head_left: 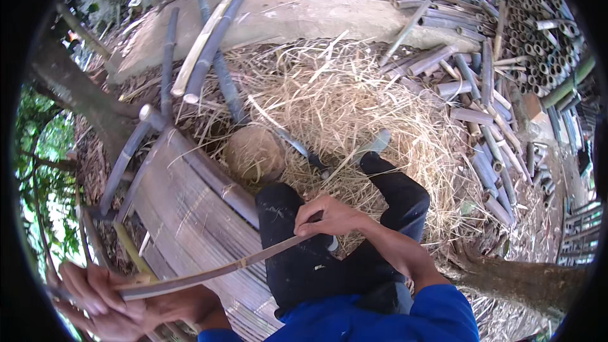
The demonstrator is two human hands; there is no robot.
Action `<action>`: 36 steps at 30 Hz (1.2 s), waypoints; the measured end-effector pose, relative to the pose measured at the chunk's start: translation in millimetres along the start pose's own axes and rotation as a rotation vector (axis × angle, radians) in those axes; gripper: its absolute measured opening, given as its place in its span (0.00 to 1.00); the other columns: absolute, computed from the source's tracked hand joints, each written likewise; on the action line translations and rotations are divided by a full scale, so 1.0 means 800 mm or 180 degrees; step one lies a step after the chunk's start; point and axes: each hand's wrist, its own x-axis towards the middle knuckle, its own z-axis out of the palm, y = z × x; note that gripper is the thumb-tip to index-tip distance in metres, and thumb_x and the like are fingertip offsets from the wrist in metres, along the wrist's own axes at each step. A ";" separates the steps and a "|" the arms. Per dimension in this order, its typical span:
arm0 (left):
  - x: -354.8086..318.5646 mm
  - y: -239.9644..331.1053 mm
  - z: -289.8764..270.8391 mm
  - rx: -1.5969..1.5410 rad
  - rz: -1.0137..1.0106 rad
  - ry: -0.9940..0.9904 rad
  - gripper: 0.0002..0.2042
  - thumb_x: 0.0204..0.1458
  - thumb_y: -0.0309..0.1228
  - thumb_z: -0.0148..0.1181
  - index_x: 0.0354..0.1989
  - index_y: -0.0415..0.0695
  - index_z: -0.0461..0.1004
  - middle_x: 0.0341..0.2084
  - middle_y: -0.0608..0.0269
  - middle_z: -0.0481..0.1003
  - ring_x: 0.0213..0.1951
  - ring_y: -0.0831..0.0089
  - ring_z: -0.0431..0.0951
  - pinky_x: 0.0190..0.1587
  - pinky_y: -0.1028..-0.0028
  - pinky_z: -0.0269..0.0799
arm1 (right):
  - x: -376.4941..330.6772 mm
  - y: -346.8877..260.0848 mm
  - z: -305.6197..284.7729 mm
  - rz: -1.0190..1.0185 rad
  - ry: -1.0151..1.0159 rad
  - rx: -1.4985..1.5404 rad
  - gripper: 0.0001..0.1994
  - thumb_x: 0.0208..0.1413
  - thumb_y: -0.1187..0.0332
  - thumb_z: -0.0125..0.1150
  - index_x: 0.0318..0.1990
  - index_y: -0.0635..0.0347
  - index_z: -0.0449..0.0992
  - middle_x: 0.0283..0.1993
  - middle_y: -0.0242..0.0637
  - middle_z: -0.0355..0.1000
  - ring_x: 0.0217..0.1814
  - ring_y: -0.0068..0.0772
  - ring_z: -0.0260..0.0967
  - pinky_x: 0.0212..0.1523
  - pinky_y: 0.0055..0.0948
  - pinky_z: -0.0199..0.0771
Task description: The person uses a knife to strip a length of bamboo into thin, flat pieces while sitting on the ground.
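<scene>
A long, thin bamboo strip [218, 270] bows slightly across my lap, from lower left up to the middle. My left hand [104, 301], at the lower left edge, has its fingers wrapped around one end. My right hand [332, 215] pinches the other end between thumb and fingers, above my thigh. Beneath the strip lies a bamboo slat bench [190, 215]. Beyond my knees stands a round wooden block [255, 152]. A long blade with a dark handle, seemingly a machete [304, 153], rests on shavings right of the block.
Pale bamboo shavings [342, 88] heap around my feet. Bamboo poles [212, 44] lean at the far left, beside a tree trunk [92, 98]. Cut bamboo pieces [491, 126] lie at right, with stacked bamboo tubes [538, 44] behind. A log [519, 282] lies at lower right.
</scene>
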 end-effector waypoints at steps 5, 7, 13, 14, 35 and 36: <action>0.011 0.049 -0.020 0.0804 -0.0074 -0.0346 0.18 0.73 0.39 0.34 0.54 0.35 0.60 0.22 0.63 0.57 0.17 0.80 0.52 0.09 0.81 0.52 | -0.001 0.002 0.041 -0.0066 0.0216 0.0206 0.07 0.58 0.68 0.68 0.35 0.64 0.80 0.33 0.31 0.78 0.36 0.23 0.74 0.41 0.26 0.73; 0.024 0.050 -0.030 0.1006 -0.0039 -0.0382 0.20 0.72 0.38 0.37 0.61 0.32 0.58 0.22 0.65 0.56 0.18 0.80 0.53 0.14 0.81 0.54 | 0.005 -0.006 0.053 -0.0093 0.0849 0.0320 0.08 0.60 0.69 0.65 0.32 0.64 0.77 0.31 0.30 0.75 0.34 0.23 0.72 0.38 0.25 0.72; 0.032 0.020 -0.048 0.0739 -0.0023 0.0018 0.24 0.72 0.43 0.37 0.57 0.29 0.64 0.18 0.68 0.56 0.18 0.77 0.56 0.11 0.79 0.58 | 0.001 -0.031 0.016 -0.0875 0.1210 0.2087 0.13 0.68 0.62 0.58 0.36 0.63 0.75 0.33 0.35 0.71 0.33 0.21 0.67 0.36 0.24 0.70; 0.031 0.020 -0.046 0.0721 -0.0006 0.0073 0.24 0.72 0.43 0.38 0.56 0.29 0.65 0.18 0.68 0.57 0.17 0.77 0.57 0.10 0.79 0.58 | -0.003 -0.037 0.016 -0.0863 0.1172 0.2104 0.13 0.68 0.62 0.58 0.36 0.63 0.75 0.33 0.35 0.71 0.33 0.21 0.67 0.36 0.24 0.70; 0.051 0.007 0.000 0.1086 0.0085 0.0248 0.19 0.72 0.37 0.39 0.53 0.33 0.70 0.15 0.71 0.55 0.13 0.79 0.57 0.05 0.81 0.56 | 0.007 -0.159 0.038 -0.1441 -0.0296 -0.0718 0.09 0.51 0.69 0.67 0.22 0.60 0.77 0.23 0.32 0.72 0.26 0.30 0.70 0.23 0.35 0.71; 0.068 0.037 0.013 0.1179 -0.0019 0.0107 0.19 0.72 0.37 0.38 0.53 0.33 0.69 0.15 0.71 0.54 0.13 0.79 0.57 0.05 0.81 0.55 | 0.005 -0.171 0.038 -0.1773 -0.0141 -0.0013 0.10 0.54 0.68 0.66 0.22 0.58 0.77 0.22 0.32 0.68 0.26 0.30 0.68 0.21 0.34 0.71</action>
